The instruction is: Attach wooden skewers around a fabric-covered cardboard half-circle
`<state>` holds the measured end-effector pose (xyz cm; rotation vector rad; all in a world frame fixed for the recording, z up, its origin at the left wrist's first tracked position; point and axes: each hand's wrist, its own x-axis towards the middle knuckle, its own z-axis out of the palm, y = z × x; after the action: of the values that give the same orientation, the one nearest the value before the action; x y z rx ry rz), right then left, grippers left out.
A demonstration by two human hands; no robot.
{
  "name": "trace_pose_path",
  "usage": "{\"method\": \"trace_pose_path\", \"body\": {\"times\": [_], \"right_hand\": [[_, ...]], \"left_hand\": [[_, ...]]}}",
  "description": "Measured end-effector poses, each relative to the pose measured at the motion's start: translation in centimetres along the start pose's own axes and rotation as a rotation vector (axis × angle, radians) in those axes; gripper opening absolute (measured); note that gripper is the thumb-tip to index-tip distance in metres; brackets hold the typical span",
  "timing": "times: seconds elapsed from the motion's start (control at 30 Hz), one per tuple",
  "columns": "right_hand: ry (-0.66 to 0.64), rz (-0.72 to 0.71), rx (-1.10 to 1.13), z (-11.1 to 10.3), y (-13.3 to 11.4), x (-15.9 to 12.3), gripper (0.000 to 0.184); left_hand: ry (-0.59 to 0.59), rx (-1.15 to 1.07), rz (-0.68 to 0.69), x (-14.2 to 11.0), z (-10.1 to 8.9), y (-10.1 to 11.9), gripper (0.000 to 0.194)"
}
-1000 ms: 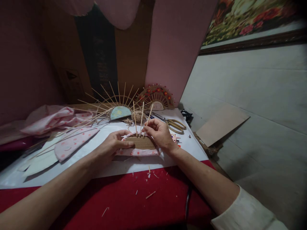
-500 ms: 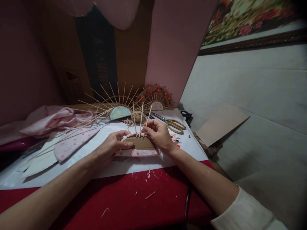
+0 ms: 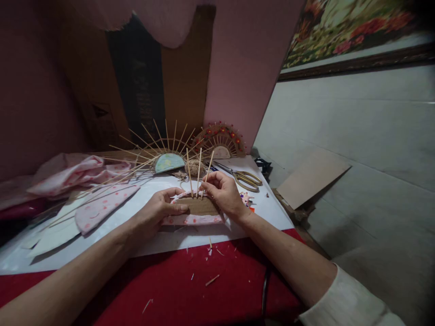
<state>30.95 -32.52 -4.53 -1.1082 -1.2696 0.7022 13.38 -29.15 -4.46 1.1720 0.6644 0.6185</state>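
Observation:
A half-round cardboard piece [image 3: 200, 206] edged with pink dotted fabric is between my hands, its bare brown side toward me. Three thin wooden sticks stand up from its curved edge, the middle stick [image 3: 199, 170] among them. My left hand [image 3: 165, 206] grips the cardboard at its left end, thumb on the brown face. With thumb and fingertips, my right hand [image 3: 224, 192] pinches the rightmost stick [image 3: 210, 170] low down, near where it meets the cardboard. The stick's lower end is partly hidden by the fingers.
Behind stand a blue-green half-round with radiating sticks [image 3: 170, 163], a twine ball [image 3: 194, 167] and a flower-trimmed fan shape [image 3: 222, 151]. Gold-handled scissors [image 3: 249, 179] lie to the right. Pink dotted fabric [image 3: 78, 174] and a cut fabric half-round [image 3: 102, 208] lie left. Scraps [image 3: 212, 280] dot the red cloth.
The view has shifted slightly. Both hands keep nearly the same hold on the cardboard and the right stick.

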Motion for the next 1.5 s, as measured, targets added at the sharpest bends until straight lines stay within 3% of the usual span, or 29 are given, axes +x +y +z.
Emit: {"method": "trace_pose_path", "body": {"times": [1.5], "right_hand": [[-0.008, 0.004, -0.01, 0.01, 0.06, -0.01, 0.009]], "left_hand": [[-0.01, -0.012, -0.004, 0.04, -0.04, -0.03, 0.032]]}}
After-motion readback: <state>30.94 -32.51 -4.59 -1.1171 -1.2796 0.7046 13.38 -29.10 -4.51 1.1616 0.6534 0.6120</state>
